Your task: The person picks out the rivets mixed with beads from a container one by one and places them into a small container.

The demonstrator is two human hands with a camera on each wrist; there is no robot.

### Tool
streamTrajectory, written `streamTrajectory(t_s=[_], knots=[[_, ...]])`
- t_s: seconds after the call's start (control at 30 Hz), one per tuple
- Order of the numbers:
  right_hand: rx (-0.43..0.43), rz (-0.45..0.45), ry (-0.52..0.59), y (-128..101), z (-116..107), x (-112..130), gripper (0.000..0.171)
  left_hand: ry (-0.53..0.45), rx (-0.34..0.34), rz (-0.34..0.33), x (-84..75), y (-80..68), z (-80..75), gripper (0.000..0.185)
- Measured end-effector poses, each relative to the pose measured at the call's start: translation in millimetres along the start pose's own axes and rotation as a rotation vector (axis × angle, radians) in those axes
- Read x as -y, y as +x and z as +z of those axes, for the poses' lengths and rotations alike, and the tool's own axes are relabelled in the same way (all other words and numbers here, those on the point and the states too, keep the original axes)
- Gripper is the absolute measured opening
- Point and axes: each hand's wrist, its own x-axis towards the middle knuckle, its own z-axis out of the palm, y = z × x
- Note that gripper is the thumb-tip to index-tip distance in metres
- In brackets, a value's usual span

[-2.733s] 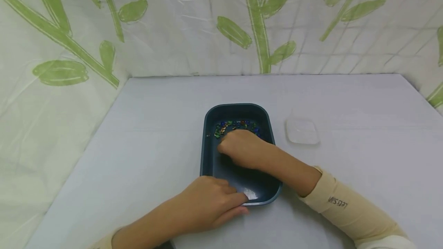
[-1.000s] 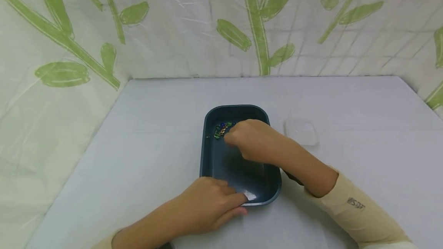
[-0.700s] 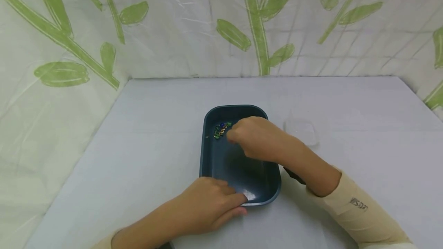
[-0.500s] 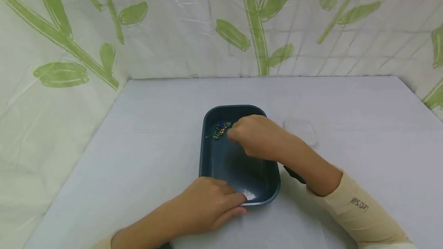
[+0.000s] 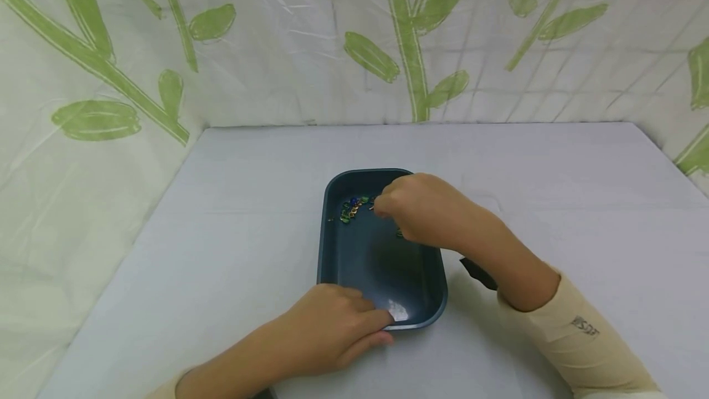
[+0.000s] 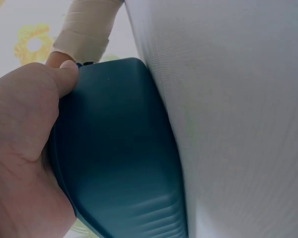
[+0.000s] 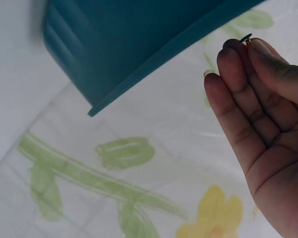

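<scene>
A dark blue-green tray (image 5: 354,263) with rounded corners sits on the white table. My left hand (image 5: 332,328) holds its near rim, fingers over the edge and thumb outside; the left wrist view shows the thumb (image 6: 67,77) against the tray's outer wall (image 6: 114,134). Green, blue and gold beads (image 5: 351,208) lie in an arc at the far left inside, looking like a beaded chain. Over the tray's far right part, my right hand (image 5: 432,211) pinches a small dark and gold piece (image 7: 246,38), seemingly of that chain. It partly hides more green beads (image 5: 400,233).
A flowered plastic sheet (image 5: 266,66) hangs behind and beside the white table (image 5: 238,251). A faint clear object is mostly hidden by the right arm. A black piece (image 5: 479,274) shows below the right wrist.
My right hand has moved right and toward the tray's far edge, closing off the view of the clear square object. The left hand has kept its hold on the rim.
</scene>
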Motion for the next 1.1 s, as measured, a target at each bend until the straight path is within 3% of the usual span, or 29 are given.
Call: streamTrajectory(t_s=[0.5,0.77,1.1], knots=[[-0.032,0.04,0.054,-7.8,-10.2,-9.8,0.036,0.016,-0.021,0.003,0.0,-0.4,2.1,0.024],[-0.042,0.071,0.073,-12.6,-13.3,-14.4,0.019,0.016,-0.022,-0.002,-0.3,-0.4,2.1,0.024],[-0.078,0.112,0.099,-21.8,-23.0,-23.1,0.03,0.019,-0.018,-0.009,-0.8,-0.3,2.0,0.024]])
